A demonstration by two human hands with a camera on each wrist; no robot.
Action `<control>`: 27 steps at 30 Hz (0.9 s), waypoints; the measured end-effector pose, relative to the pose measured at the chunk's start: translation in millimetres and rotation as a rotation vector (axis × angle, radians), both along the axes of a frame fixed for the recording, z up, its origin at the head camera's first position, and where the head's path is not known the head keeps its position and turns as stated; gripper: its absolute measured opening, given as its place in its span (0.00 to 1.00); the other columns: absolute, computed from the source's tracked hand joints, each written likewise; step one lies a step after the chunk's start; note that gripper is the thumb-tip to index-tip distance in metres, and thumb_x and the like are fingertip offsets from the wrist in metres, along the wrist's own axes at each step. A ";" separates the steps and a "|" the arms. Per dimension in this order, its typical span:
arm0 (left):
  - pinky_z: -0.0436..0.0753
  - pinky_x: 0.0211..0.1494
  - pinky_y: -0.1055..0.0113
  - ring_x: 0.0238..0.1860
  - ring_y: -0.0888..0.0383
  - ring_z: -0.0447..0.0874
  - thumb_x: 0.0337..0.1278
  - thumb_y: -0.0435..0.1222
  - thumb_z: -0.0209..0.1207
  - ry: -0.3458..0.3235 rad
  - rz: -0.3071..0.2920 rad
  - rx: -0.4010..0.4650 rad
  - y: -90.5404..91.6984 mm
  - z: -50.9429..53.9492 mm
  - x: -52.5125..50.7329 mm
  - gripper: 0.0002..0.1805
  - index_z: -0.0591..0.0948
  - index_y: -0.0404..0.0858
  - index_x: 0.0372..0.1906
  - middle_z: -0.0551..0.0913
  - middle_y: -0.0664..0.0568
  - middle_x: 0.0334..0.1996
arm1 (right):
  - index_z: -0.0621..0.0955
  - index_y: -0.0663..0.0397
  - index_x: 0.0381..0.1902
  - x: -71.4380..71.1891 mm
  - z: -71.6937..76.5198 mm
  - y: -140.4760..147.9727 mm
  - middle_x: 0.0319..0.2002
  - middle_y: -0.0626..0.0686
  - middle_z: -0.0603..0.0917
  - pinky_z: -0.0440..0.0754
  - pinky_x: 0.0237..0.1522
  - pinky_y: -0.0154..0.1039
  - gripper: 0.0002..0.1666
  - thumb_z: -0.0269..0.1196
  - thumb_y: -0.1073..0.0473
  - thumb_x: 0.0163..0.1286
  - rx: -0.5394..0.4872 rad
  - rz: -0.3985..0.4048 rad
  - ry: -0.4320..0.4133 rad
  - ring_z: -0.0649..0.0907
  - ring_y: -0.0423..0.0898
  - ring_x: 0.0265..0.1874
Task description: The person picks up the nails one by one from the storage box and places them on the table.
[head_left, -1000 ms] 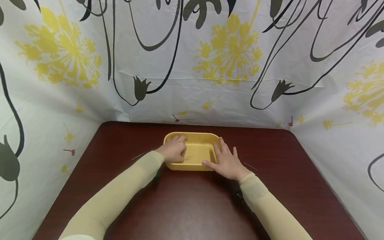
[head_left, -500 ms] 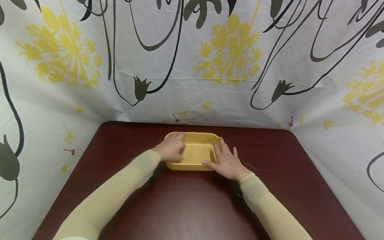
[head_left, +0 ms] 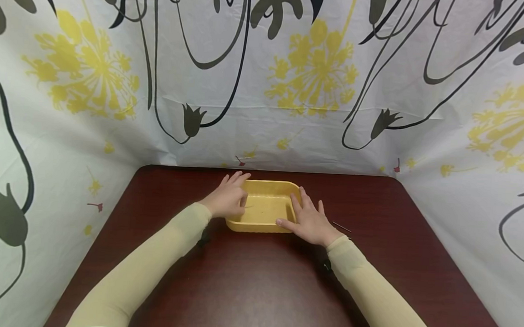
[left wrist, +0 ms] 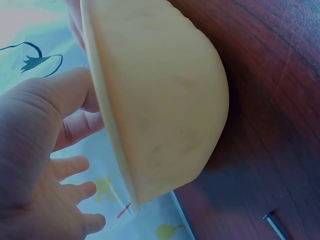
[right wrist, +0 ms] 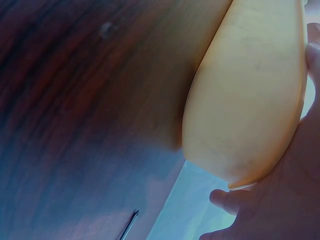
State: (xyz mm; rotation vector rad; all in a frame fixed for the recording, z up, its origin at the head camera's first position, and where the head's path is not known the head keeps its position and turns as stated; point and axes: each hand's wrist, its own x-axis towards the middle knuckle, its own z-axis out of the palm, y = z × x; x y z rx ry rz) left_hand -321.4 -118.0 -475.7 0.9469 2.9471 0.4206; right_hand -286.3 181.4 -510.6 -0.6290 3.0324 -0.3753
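A shallow yellow tray sits on the dark table toward its far edge. At the tray's left end, my left hand pinches a thin nail between thumb and index finger, its other fingers spread. The nail is faint in the head view; in the left wrist view the tray wall hides the fingertips. My right hand rests on the tray's right end with fingers splayed, the thumb at the front rim. The inside of the tray is partly covered by the hands.
To the right of the tray a nail lies on the table. Another nail lies on the tabletop in the left wrist view. A patterned curtain hangs behind and at both sides.
My left hand has shifted left from inside the tray to its left rim, the thin nail moving along with its fingertips. The right hand and tray have stayed put.
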 end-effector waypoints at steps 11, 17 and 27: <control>0.44 0.74 0.35 0.80 0.43 0.36 0.50 0.38 0.65 0.050 0.016 0.052 -14.2 6.5 3.4 0.10 0.80 0.51 0.18 0.51 0.45 0.79 | 0.51 0.56 0.81 1.9 2.6 0.3 0.80 0.59 0.35 0.42 0.68 0.74 0.67 0.40 0.12 0.61 -0.010 0.006 -0.006 0.48 0.58 0.78; 0.45 0.73 0.34 0.80 0.42 0.36 0.51 0.39 0.65 0.061 0.031 0.066 -24.1 8.1 4.9 0.10 0.79 0.52 0.19 0.50 0.45 0.80 | 0.51 0.55 0.81 1.4 1.9 0.9 0.80 0.59 0.35 0.42 0.68 0.74 0.67 0.40 0.12 0.61 -0.004 0.011 -0.009 0.48 0.58 0.78; 0.43 0.72 0.32 0.80 0.43 0.34 0.52 0.38 0.65 0.060 0.071 0.107 -45.1 4.1 12.5 0.10 0.78 0.52 0.21 0.50 0.45 0.80 | 0.51 0.54 0.81 1.7 1.2 0.9 0.80 0.59 0.34 0.41 0.68 0.74 0.66 0.41 0.12 0.61 -0.009 0.008 -0.014 0.48 0.58 0.78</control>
